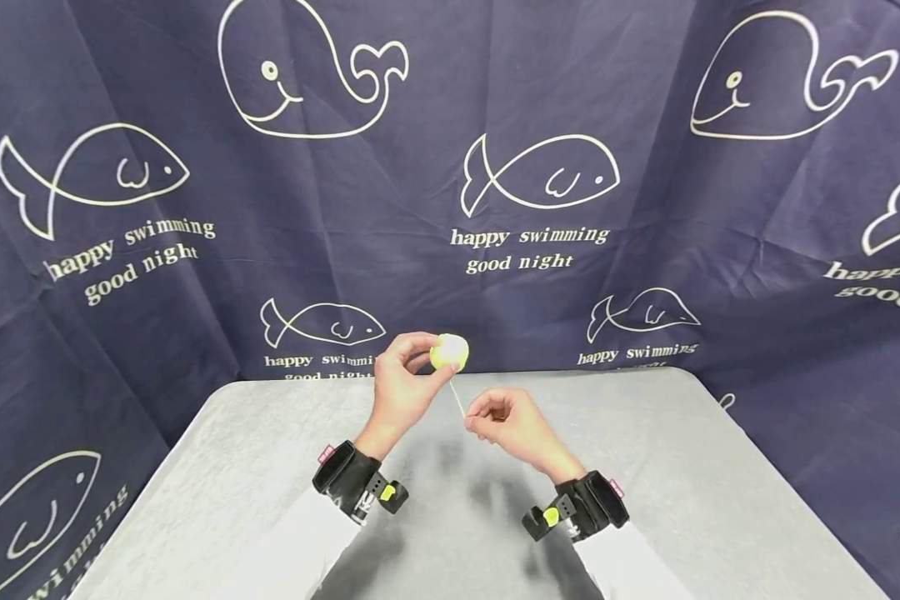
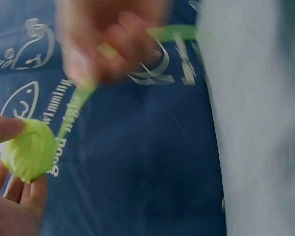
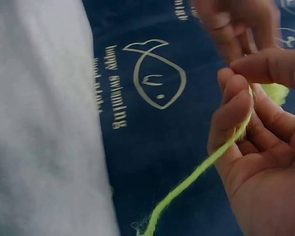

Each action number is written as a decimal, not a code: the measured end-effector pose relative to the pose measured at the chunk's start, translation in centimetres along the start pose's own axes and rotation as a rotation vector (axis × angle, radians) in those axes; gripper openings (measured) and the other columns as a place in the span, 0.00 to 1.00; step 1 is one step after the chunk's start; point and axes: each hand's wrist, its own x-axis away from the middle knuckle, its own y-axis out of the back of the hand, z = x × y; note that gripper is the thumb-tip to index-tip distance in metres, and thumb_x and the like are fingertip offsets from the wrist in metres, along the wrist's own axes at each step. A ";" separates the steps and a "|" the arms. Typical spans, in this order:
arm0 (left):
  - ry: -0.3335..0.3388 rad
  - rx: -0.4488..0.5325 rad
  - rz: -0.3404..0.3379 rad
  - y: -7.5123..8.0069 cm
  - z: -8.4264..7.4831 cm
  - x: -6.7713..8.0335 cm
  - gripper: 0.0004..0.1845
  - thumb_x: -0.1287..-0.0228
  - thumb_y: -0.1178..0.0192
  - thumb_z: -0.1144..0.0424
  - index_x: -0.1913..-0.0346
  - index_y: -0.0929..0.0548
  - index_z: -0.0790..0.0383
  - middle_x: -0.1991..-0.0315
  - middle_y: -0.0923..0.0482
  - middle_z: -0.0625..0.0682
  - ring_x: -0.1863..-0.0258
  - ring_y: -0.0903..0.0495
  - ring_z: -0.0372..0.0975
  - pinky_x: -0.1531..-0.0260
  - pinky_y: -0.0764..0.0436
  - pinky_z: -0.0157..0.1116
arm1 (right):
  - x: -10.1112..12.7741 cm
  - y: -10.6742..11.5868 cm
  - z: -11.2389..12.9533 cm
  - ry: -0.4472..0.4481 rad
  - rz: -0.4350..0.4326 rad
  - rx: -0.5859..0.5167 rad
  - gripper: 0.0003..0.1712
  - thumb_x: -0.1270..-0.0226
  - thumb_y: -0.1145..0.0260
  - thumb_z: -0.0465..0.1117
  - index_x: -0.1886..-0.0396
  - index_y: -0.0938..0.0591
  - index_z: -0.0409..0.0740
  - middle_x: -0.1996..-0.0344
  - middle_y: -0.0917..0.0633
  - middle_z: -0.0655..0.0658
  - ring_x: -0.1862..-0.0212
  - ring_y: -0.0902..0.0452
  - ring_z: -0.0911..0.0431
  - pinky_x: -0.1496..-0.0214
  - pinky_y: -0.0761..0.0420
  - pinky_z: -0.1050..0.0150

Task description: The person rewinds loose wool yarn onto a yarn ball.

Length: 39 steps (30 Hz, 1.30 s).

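Observation:
A small ball of pale yellow-green yarn (image 1: 449,352) is held up above the grey table (image 1: 675,483) in my left hand (image 1: 405,375), fingertips curled round it. In the left wrist view the ball (image 2: 29,150) sits between my thumb and fingers. A strand of yarn (image 1: 457,398) runs down from the ball to my right hand (image 1: 498,417), which pinches it between thumb and forefinger. In the right wrist view the strand (image 3: 201,169) passes through those fingers, and its frayed loose end (image 3: 147,227) hangs free below.
A dark blue cloth (image 1: 540,192) printed with white whales, fish and lettering hangs behind and around the table. Both wrists wear black straps with cameras (image 1: 356,483). White sleeves (image 1: 292,550) cover the forearms.

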 end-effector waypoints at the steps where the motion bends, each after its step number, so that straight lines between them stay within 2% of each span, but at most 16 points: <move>1: -0.026 -0.063 0.011 0.1 0.2 0.0 0.18 0.54 0.24 0.81 0.57 0.15 0.74 0.54 0.19 0.63 0.52 0.16 0.51 0.50 0.15 0.43 | 0.1 0.3 0.3 0.014 0.004 -0.001 0.04 0.38 0.30 0.30 0.66 0.16 0.32 0.76 0.16 0.45 0.76 0.24 0.61 0.75 0.23 0.69; 3: -0.054 -0.156 0.049 0.5 0.6 0.2 0.18 0.55 0.24 0.81 0.58 0.15 0.71 0.54 0.19 0.62 0.52 0.16 0.52 0.51 0.14 0.43 | 0.2 0.8 1.1 0.032 0.001 -0.034 0.04 0.38 0.30 0.30 0.66 0.16 0.32 0.76 0.16 0.46 0.76 0.24 0.61 0.75 0.23 0.69; 6: -0.035 -0.211 0.157 1.1 0.9 0.3 0.18 0.57 0.25 0.81 0.60 0.15 0.71 0.56 0.19 0.60 0.52 0.17 0.51 0.51 0.14 0.40 | 0.1 1.8 2.0 0.071 -0.036 -0.150 0.09 0.38 0.27 0.33 0.66 0.17 0.30 0.75 0.16 0.47 0.76 0.25 0.61 0.74 0.23 0.69; 9: 0.055 -0.227 0.331 1.6 0.7 0.3 0.18 0.57 0.25 0.81 0.59 0.15 0.70 0.57 0.18 0.58 0.54 0.16 0.49 0.50 0.15 0.38 | -0.2 2.7 2.5 0.107 -0.078 -0.331 0.01 0.36 0.30 0.30 0.67 0.15 0.35 0.74 0.15 0.49 0.75 0.25 0.61 0.73 0.25 0.71; 11: 0.118 -0.207 0.465 2.0 0.5 0.3 0.18 0.57 0.24 0.80 0.59 0.15 0.70 0.57 0.18 0.57 0.55 0.15 0.48 0.50 0.15 0.38 | -0.4 3.0 2.6 0.113 -0.112 -0.455 0.06 0.35 0.34 0.27 0.67 0.14 0.39 0.74 0.15 0.49 0.74 0.25 0.60 0.72 0.25 0.72; 13: 0.173 -0.169 0.591 2.3 0.3 0.3 0.18 0.56 0.24 0.79 0.58 0.15 0.69 0.56 0.17 0.56 0.55 0.16 0.46 0.49 0.15 0.39 | -0.7 3.3 2.6 0.096 -0.144 -0.570 0.14 0.35 0.39 0.22 0.67 0.13 0.44 0.73 0.15 0.48 0.73 0.24 0.60 0.71 0.24 0.72; 17: 0.220 -0.014 0.775 2.7 -0.2 0.3 0.18 0.53 0.25 0.79 0.57 0.15 0.70 0.55 0.17 0.57 0.56 0.16 0.44 0.49 0.15 0.41 | -1.0 3.4 2.3 0.029 -0.200 -0.753 0.13 0.31 0.41 0.23 0.67 0.15 0.41 0.71 0.14 0.47 0.72 0.22 0.61 0.70 0.22 0.75; 20: 0.238 0.099 0.854 2.7 -0.6 0.2 0.18 0.52 0.26 0.80 0.55 0.16 0.73 0.56 0.17 0.58 0.56 0.16 0.42 0.48 0.16 0.44 | -1.1 3.1 1.7 -0.028 -0.218 -0.871 0.13 0.28 0.44 0.24 0.67 0.16 0.40 0.71 0.15 0.47 0.71 0.23 0.62 0.70 0.23 0.77; 23: 0.253 0.211 0.884 2.6 -1.1 0.2 0.19 0.52 0.27 0.81 0.54 0.17 0.77 0.57 0.16 0.57 0.56 0.16 0.41 0.46 0.16 0.46 | -1.3 2.6 0.8 -0.088 -0.236 -0.929 0.15 0.27 0.47 0.24 0.66 0.17 0.41 0.71 0.16 0.48 0.71 0.23 0.62 0.69 0.24 0.77; 26: 0.256 0.345 0.843 2.4 -1.4 0.1 0.19 0.51 0.29 0.82 0.53 0.20 0.82 0.55 0.17 0.55 0.54 0.16 0.40 0.46 0.17 0.47 | -1.4 1.8 -0.1 -0.147 -0.252 -0.927 0.16 0.27 0.48 0.24 0.66 0.17 0.41 0.70 0.17 0.48 0.70 0.22 0.62 0.68 0.24 0.76; 28: 0.254 0.423 0.764 2.2 -1.6 0.2 0.19 0.49 0.31 0.83 0.53 0.21 0.83 0.54 0.16 0.54 0.53 0.16 0.41 0.47 0.16 0.46 | -1.3 1.1 -0.6 -0.184 -0.246 -0.907 0.16 0.27 0.48 0.24 0.65 0.16 0.42 0.69 0.16 0.48 0.69 0.21 0.62 0.67 0.21 0.75; 30: 0.271 0.486 0.637 1.8 -1.6 0.1 0.16 0.48 0.33 0.83 0.53 0.19 0.79 0.54 0.15 0.52 0.53 0.15 0.41 0.49 0.15 0.42 | -1.0 0.5 -0.9 -0.213 -0.229 -0.884 0.17 0.26 0.48 0.24 0.65 0.16 0.41 0.69 0.15 0.48 0.69 0.20 0.62 0.65 0.20 0.74; 34: 0.363 0.529 0.320 1.1 -1.7 0.1 0.15 0.45 0.36 0.82 0.55 0.15 0.68 0.57 0.13 0.52 0.57 0.14 0.40 0.53 0.15 0.35 | -0.6 -0.7 -0.9 -0.251 -0.186 -0.810 0.14 0.27 0.45 0.24 0.64 0.15 0.40 0.69 0.14 0.46 0.69 0.19 0.61 0.64 0.18 0.73; 36: 0.418 0.508 0.175 0.7 -1.6 0.2 0.14 0.45 0.35 0.82 0.55 0.15 0.67 0.60 0.13 0.51 0.60 0.14 0.39 0.55 0.15 0.34 | -0.3 -1.2 -0.7 -0.247 -0.180 -0.743 0.10 0.29 0.41 0.24 0.62 0.15 0.37 0.69 0.14 0.45 0.69 0.19 0.60 0.64 0.18 0.72; 39: 0.474 0.425 0.028 0.2 -1.3 0.3 0.14 0.45 0.32 0.80 0.54 0.16 0.73 0.62 0.14 0.52 0.62 0.14 0.38 0.56 0.15 0.33 | 0.0 -1.6 -0.1 -0.208 -0.191 -0.593 0.05 0.32 0.36 0.26 0.59 0.17 0.28 0.69 0.14 0.44 0.69 0.19 0.59 0.65 0.17 0.70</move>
